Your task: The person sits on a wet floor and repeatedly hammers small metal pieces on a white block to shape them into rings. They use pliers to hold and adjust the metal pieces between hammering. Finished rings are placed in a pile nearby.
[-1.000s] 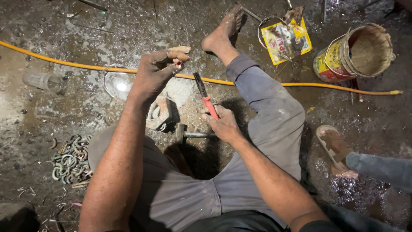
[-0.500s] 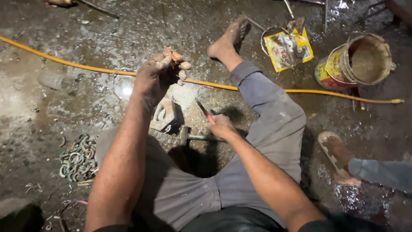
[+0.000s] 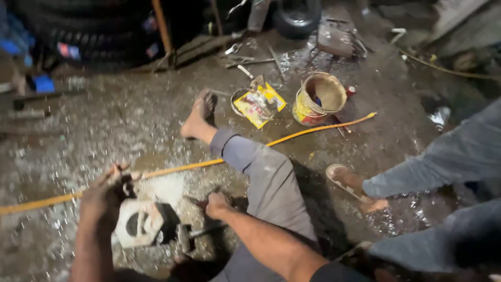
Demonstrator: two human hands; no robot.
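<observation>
I sit on a dirty, wet floor with my right leg stretched out. My left hand is raised with its fingers pinched on a small dark part, just above a pale block with a hole. My right hand is closed on a red-handled tool, low by my knee. A hammer lies on the floor between my hands. What the small part is cannot be made out.
A yellow hose runs across the floor. A yellow packet and an open yellow bucket stand beyond my foot. Another person's sandalled foot and legs are at the right. Tyres and scrap metal line the back.
The view has swung up and to the right, showing more of the back of the shop. My left hand has come down toward the pale block. My right hand lowered the red-handled tool.
</observation>
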